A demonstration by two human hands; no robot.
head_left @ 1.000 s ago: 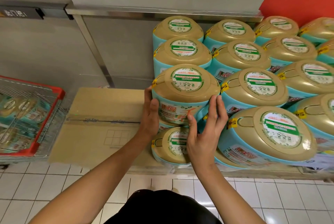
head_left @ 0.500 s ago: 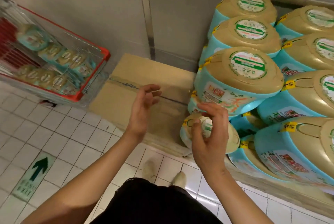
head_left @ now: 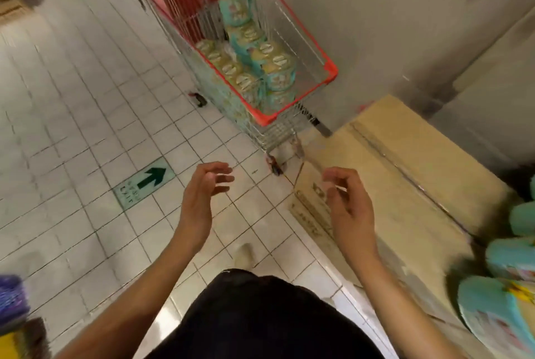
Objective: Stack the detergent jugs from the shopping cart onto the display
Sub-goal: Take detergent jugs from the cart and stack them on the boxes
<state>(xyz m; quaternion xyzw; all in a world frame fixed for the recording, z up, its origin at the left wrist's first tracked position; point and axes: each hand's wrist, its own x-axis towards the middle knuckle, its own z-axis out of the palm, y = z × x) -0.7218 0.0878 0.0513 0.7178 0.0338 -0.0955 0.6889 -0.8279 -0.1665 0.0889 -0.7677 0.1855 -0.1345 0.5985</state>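
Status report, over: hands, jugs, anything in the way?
Left hand and right hand empty, fingers loosely curled. Detergent jugs sitting in shopping cart ahead. Cardboard box right of cart; only tiled floor between hands and cart.

Ahead of the left hand (head_left: pixel 199 199), the shopping cart (head_left: pixel 262 120) is thin bright metal wire with a red plastic rim. The detergent jugs (head_left: pixel 275 69) inside look like smooth plastic with paper-like labels on the lids. By the right hand (head_left: pixel 347 208), the cardboard box (head_left: pixel 376 214) is matt, with a tape strip (head_left: pixel 405 173) along its top. The floor tiles (head_left: pixel 86 98) under the left hand are smooth and faintly glossy. The dark garment (head_left: pixel 254 315) between the forearms looks like matt cloth.
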